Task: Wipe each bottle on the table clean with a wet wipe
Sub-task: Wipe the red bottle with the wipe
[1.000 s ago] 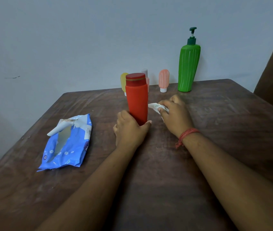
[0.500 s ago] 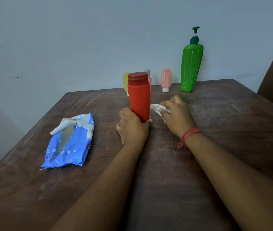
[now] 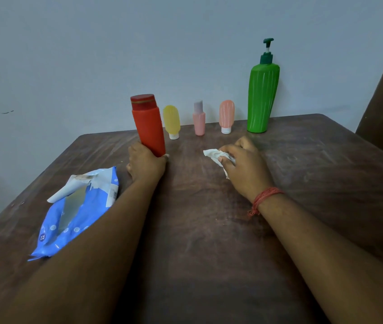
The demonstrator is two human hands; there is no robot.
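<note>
1. My left hand (image 3: 147, 163) gripped the red bottle (image 3: 149, 127) low, tilted toward eleven o'clock; setting it down upright, clear of the row, seemed best.
2. My right hand (image 3: 244, 166) pinched the crumpled wipe (image 3: 214, 155), at three o'clock from the bottle, on the worktop (image 3: 209, 230).
3. The bottle was glossy, with a darker cap.

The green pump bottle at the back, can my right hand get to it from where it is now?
Probably yes. The right hand lies just in front of the green pump bottle with only bare table between. It does hold the crumpled wipe, so gripping the bottle may be awkward.
</note>
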